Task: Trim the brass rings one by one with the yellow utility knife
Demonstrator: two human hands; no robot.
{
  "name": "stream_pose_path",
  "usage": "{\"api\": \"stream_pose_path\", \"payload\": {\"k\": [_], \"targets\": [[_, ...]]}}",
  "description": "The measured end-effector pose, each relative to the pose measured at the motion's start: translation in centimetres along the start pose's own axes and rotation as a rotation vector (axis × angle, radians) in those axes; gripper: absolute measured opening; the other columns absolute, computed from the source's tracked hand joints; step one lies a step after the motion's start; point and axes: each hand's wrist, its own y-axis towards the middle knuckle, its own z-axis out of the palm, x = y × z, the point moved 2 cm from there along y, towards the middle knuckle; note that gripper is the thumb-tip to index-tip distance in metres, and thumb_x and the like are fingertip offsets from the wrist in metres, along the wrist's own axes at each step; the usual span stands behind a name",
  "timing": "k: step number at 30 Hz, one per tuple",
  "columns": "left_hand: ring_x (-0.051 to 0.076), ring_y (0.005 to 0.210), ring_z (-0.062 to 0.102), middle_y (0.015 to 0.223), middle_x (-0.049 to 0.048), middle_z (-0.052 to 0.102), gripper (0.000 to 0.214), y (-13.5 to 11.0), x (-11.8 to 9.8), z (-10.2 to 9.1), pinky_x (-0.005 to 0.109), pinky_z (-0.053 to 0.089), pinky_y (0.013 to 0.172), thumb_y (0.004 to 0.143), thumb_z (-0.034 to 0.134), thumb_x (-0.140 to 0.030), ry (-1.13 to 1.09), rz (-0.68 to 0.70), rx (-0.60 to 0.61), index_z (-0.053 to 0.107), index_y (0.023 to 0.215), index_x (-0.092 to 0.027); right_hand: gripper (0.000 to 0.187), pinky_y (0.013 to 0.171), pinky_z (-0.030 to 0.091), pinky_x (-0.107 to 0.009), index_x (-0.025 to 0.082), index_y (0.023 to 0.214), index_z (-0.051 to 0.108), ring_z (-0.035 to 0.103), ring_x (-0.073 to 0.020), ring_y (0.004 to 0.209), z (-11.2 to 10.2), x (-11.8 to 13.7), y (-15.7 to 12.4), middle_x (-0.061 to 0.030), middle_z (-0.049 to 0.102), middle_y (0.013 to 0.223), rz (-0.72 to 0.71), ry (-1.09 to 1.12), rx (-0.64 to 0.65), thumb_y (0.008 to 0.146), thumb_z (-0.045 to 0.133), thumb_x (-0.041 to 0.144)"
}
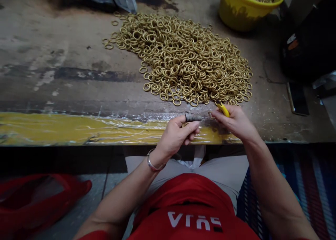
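Observation:
Near the table's front edge, my left hand (pixel 176 134) is closed, thumb against fingers, with a gold-coloured ring (pixel 185 125) partly showing in the pinch. Its index finger has a grey wrapping (pixel 193 117) around it. My right hand (pixel 236 122), just to the right, is closed around a small yellow tool (pixel 223 109) that looks like a utility knife, its dark tip pointing toward the pile. Another ring (pixel 210 114) shows at the right fingertips. Right beyond both hands spreads a large pile of gold-coloured rings (pixel 183 57).
A yellow bucket (pixel 243 14) filled with similar rings stands at the back right. A phone (pixel 298 98) lies on the right of the worn table (pixel 65 54). Yellow plastic-covered edging (pixel 78 129) runs along the front. A red plastic object (pixel 39 194) is at lower left.

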Motion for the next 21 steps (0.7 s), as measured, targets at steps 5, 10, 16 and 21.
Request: {"api": "stream_pose_path", "payload": {"k": [5, 10, 16, 21], "targets": [[0.014, 0.064, 0.06, 0.078, 0.0042, 0.073, 0.014, -0.8, 0.0, 0.3, 0.024, 0.048, 0.058, 0.081, 0.076, -0.03, 0.406, 0.352, -0.151, 0.072, 0.085, -0.017, 0.043, 0.039, 0.027, -0.019, 0.017, 0.074, 0.059, 0.039, -0.005, 0.041, 2.0, 0.8, -0.5, 0.0038, 0.056, 0.06, 0.284, 0.655, 0.163, 0.07, 0.081, 0.054], [0.019, 0.081, 0.068, 0.089, 0.0065, 0.076, 0.011, -1.6, -0.1, 0.4, 0.03, 0.051, 0.077, 0.089, 0.067, -0.021, 0.67, 0.643, -0.146, 0.077, 0.094, -0.021, 0.042, 0.036, 0.026, -0.016, 0.016, 0.069, 0.056, 0.038, -0.0036, 0.038, 3.3, 1.2, -0.9, 0.0069, 0.051, 0.052, 0.425, 0.886, 0.38, 0.066, 0.087, 0.044], [0.018, 0.08, 0.067, 0.085, 0.0056, 0.076, 0.012, -1.4, -0.7, 0.0, 0.029, 0.05, 0.077, 0.088, 0.068, -0.019, 0.649, 0.623, -0.066, 0.078, 0.092, -0.02, 0.044, 0.036, 0.026, -0.018, 0.017, 0.068, 0.055, 0.036, -0.0046, 0.037, 3.6, 0.9, -0.8, 0.0068, 0.049, 0.052, 0.415, 0.796, 0.524, 0.067, 0.083, 0.051], [0.011, 0.054, 0.055, 0.065, -0.0004, 0.068, 0.013, -0.7, -0.1, -0.3, 0.023, 0.045, 0.053, 0.075, 0.08, -0.026, 0.305, 0.211, -0.01, 0.075, 0.08, -0.015, 0.045, 0.046, 0.03, -0.023, 0.02, 0.065, 0.051, 0.039, -0.0084, 0.047, 3.1, 1.7, -1.5, 0.0041, 0.046, 0.055, 0.094, 0.315, 0.147, 0.089, 0.059, 0.057]]}}
